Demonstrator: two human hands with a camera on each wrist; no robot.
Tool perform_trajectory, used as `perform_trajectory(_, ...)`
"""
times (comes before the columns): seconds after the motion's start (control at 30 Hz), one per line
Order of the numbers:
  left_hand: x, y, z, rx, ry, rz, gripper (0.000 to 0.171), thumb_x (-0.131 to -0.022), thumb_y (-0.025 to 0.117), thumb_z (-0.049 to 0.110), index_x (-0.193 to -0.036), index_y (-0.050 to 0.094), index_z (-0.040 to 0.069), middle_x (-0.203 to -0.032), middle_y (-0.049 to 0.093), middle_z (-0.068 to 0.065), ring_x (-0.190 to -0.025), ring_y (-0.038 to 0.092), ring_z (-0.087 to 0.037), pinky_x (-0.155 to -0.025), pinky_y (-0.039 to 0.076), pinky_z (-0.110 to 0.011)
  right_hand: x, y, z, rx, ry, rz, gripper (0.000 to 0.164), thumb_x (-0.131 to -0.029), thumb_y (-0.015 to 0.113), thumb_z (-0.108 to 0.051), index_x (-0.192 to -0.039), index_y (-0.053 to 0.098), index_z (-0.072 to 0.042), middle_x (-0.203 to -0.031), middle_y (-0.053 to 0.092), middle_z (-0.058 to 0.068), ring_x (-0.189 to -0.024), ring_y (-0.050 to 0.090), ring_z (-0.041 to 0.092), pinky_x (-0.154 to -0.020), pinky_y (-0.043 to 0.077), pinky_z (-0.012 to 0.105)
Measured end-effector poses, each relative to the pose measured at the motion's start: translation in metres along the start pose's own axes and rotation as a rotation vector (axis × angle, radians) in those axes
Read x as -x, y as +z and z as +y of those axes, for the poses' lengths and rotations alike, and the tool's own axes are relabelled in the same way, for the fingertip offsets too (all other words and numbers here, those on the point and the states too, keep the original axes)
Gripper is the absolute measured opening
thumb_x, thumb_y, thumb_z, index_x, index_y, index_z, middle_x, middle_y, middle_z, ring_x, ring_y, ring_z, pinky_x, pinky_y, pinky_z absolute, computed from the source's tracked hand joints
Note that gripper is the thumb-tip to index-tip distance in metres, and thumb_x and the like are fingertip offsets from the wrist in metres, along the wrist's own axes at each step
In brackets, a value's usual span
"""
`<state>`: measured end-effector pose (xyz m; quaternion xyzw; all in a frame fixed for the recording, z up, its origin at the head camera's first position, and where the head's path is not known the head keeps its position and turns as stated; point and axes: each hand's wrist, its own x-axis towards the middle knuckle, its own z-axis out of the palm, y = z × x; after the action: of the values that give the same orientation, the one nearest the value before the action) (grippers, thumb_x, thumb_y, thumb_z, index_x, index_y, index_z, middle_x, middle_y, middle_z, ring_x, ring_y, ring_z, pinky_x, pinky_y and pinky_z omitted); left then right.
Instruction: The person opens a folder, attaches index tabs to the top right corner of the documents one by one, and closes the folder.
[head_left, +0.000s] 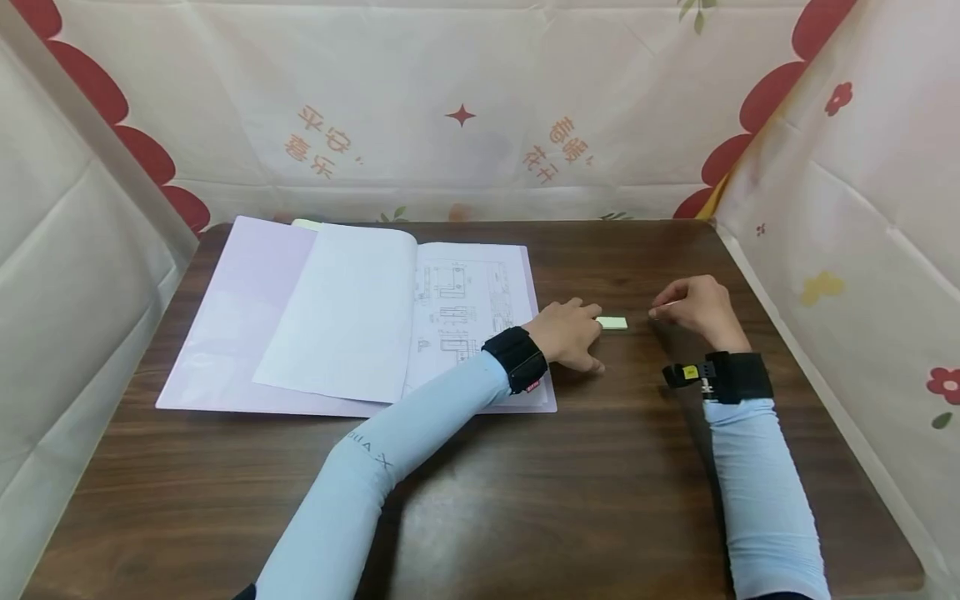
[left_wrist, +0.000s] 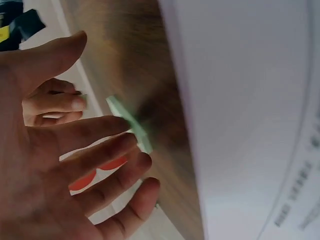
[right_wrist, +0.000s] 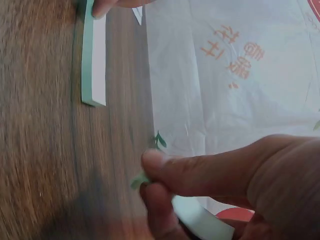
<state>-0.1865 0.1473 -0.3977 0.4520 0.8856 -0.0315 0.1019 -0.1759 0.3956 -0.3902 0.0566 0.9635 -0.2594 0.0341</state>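
Observation:
A small pale green pad of sticky notes (head_left: 612, 322) lies on the table between my hands. My left hand (head_left: 570, 333) reaches over the right edge of an open booklet (head_left: 333, 317), its fingers extended, and a fingertip touches the near end of the pad in the right wrist view. Off to the right, my right hand (head_left: 701, 310) is held above the table. It pinches a thin pale green sticky note (right_wrist: 200, 217) between thumb and forefinger; the slip curls back under the fingers. The booklet's right page carries technical line drawings (head_left: 452, 312), partly covered by my left forearm.
The booklet's lilac cover (head_left: 217, 367) spreads out at the left of the dark wooden table (head_left: 555, 500). A pale green edge (head_left: 307, 224) sticks out at the top of the left page. Patterned cloth (head_left: 465, 75) hangs behind the table and along both sides.

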Motion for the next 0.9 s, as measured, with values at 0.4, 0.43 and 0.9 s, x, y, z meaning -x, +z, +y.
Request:
perform_trajectory(0.4, 0.084, 0.018, -0.029, 0.038, -0.075, 0.088, 0.071, -0.094, 0.063, 0.064, -0.151, 0.052, 0.022, -0.151, 0.052, -0.007, -0.133, 0.049, -0.028, -0.108, 0.047, -0.051, -0.004, 0.030, -0.033, -0.031, -0.127, 0.139, 0.015, -0.096, 0.070, -0.014, -0.104, 0.071, -0.002, -0.110, 0.071, 0.024, -0.076, 0.054, 0.029, -0.065, 0.039, 0.035)
perform_trajectory(0.43, 0.093, 0.021, -0.033, 0.054, -0.093, 0.090, 0.070, -0.094, 0.064, 0.062, -0.150, 0.053, 0.022, -0.149, 0.054, -0.007, -0.131, 0.051, -0.028, -0.107, 0.047, -0.052, -0.004, 0.033, -0.036, -0.043, -0.154, 0.139, 0.015, -0.097, 0.070, -0.014, -0.106, 0.072, -0.002, -0.113, 0.071, 0.024, -0.074, 0.055, 0.029, -0.065, 0.040, 0.035)
perform_trajectory(0.9, 0.147, 0.046, -0.064, 0.127, -0.219, 0.136, 0.065, -0.092, 0.069, 0.055, -0.147, 0.057, 0.022, -0.143, 0.057, -0.010, -0.130, 0.052, -0.035, -0.100, 0.046, -0.057, -0.084, 0.076, -0.102, -0.288, -0.107, -0.078, 0.018, -0.099, 0.069, -0.015, -0.113, 0.076, -0.006, -0.121, 0.071, 0.014, -0.103, 0.068, 0.029, -0.088, 0.053, 0.039)
